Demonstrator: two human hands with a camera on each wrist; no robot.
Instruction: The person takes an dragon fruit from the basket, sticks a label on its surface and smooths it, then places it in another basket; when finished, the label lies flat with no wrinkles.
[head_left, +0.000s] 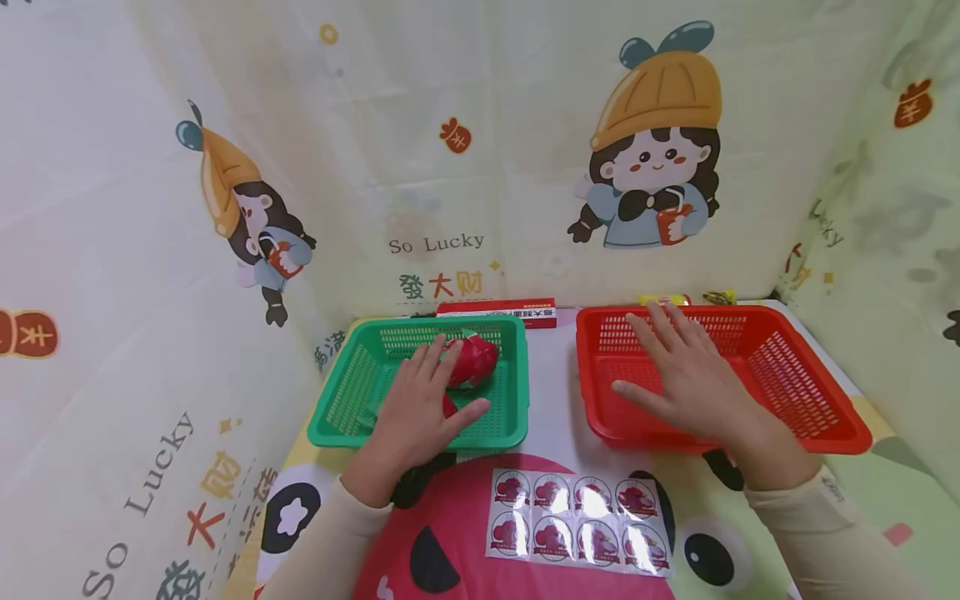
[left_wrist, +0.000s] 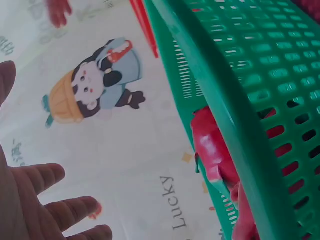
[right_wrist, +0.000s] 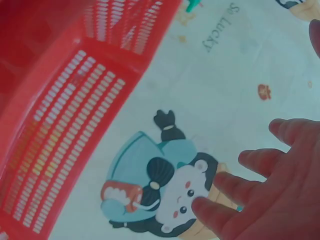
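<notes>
In the head view my left hand [head_left: 423,400] hovers over a green plastic basket [head_left: 519,383], fingers spread and holding nothing. A red dragon fruit [head_left: 476,360] with green tips lies in that basket. More red fruit shows beneath the hand, partly hidden by it. My right hand [head_left: 690,375] is held above a red plastic basket [head_left: 806,392], its fingers also spread. Nothing is seen inside the red basket. The left wrist view shows the fruit [left_wrist: 215,145] beyond the green rim, apart from the fingers.
A sheet of round fruit stickers [head_left: 577,521] lies in front of the baskets on the patterned tablecloth. Behind them stand a red and white box [head_left: 497,310] and a yellow packet [head_left: 663,300]. Cartoon-printed cloth walls [head_left: 525,167] enclose the back and sides.
</notes>
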